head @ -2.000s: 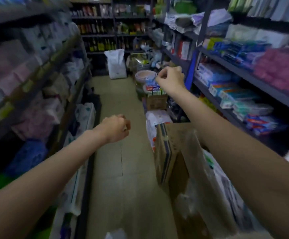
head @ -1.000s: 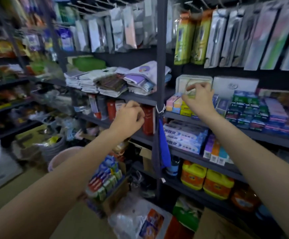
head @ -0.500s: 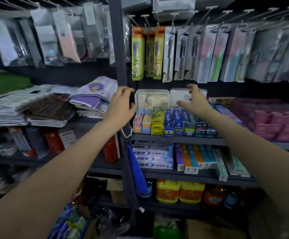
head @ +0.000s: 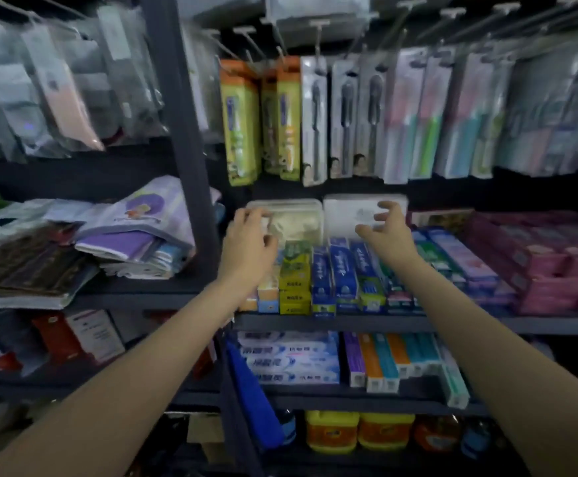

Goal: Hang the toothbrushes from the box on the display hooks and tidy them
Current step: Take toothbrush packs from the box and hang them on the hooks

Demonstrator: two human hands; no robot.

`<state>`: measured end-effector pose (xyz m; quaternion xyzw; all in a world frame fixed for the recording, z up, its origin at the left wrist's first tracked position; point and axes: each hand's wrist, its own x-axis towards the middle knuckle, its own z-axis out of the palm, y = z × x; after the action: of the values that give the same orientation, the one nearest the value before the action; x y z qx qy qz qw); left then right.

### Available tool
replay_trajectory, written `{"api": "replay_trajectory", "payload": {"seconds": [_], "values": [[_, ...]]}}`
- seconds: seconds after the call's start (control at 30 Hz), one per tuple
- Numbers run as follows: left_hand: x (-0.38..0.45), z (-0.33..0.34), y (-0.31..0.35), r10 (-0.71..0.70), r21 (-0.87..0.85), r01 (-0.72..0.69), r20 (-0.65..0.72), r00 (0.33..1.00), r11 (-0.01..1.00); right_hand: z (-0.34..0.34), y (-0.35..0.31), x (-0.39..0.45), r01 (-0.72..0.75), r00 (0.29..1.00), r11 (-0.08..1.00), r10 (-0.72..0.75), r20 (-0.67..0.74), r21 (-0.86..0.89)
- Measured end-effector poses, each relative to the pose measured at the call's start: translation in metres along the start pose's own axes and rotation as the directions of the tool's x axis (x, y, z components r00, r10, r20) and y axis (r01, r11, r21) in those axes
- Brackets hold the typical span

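Toothbrush packs (head: pixel 346 118) hang from hooks (head: pixel 318 32) above the shelf (head: pixel 366 321) of toothpaste cartons (head: pixel 336 273). Two clear boxes (head: pixel 353 215) stand behind the cartons. The left hand (head: pixel 249 244) touches the left box, fingers loosely curled. The right hand (head: pixel 389 232) hovers spread before the right box.

Dark metal shelving (head: pixel 377 321) is filling the view in dim light, a dark upright post (head: pixel 184 132) dividing two bays. Boxed toothpaste (head: pixel 336 273) is sitting in rows on the right-hand shelves, with yellow jugs (head: pixel 360 432) standing on the lowest one. Folded packaged textiles (head: pixel 132 232) are lying stacked on the left shelf, and clear bagged goods (head: pixel 57 94) are hanging above them.
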<state>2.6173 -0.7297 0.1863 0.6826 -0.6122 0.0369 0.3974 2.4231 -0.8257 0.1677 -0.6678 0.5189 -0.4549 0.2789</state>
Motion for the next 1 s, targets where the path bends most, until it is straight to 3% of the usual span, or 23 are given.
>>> {"api": "replay_trajectory", "payload": {"seconds": [0.07,0.1,0.23,0.33,0.43,0.5,0.57,0.7,0.8,0.9,1.0], "values": [[-0.022,0.048,0.015,-0.109,-0.208,0.138,0.145,0.983,0.968,-0.023,0.034,-0.029,0.048,0.997,0.987,-0.058,-0.058,-0.154],[-0.037,0.073,0.025,-0.097,-0.240,0.149,0.216,0.972,0.959,-0.041,0.054,-0.044,0.053,0.994,0.968,-0.074,-0.079,-0.244],[-0.104,0.151,0.084,0.138,-0.230,-0.036,0.443,0.886,0.972,-0.133,0.134,-0.114,-0.176,0.972,0.918,0.105,-0.209,-0.356],[-0.145,0.190,0.128,0.300,-0.194,-0.229,0.617,0.727,0.954,-0.203,0.197,-0.179,-0.441,0.880,0.837,0.332,-0.341,-0.324],[-0.177,0.229,0.162,0.331,-0.211,-0.268,0.749,0.574,0.940,-0.261,0.261,-0.239,-0.659,0.749,0.681,0.553,-0.365,-0.319],[-0.191,0.259,0.187,0.322,-0.202,-0.273,0.786,0.528,0.941,-0.295,0.306,-0.265,-0.735,0.677,0.572,0.649,-0.347,-0.364],[-0.203,0.294,0.215,0.308,-0.188,-0.268,0.787,0.534,0.945,-0.329,0.351,-0.278,-0.726,0.663,0.509,0.695,-0.278,-0.461],[-0.237,0.373,0.273,0.216,-0.156,-0.152,0.785,0.580,0.976,-0.395,0.426,-0.264,-0.540,0.723,0.487,0.686,-0.083,-0.686],[-0.269,0.419,0.311,0.085,-0.076,-0.038,0.840,0.536,0.996,-0.437,0.475,-0.248,-0.511,0.655,0.440,0.756,-0.003,-0.738],[-0.287,0.430,0.339,-0.030,0.020,0.025,0.851,0.524,0.999,-0.456,0.503,-0.234,-0.588,0.575,0.454,0.817,0.049,-0.669],[-0.287,0.429,0.353,-0.057,0.038,0.044,0.822,0.567,0.998,-0.450,0.504,-0.220,-0.755,0.513,0.536,0.841,0.171,-0.377]]}}
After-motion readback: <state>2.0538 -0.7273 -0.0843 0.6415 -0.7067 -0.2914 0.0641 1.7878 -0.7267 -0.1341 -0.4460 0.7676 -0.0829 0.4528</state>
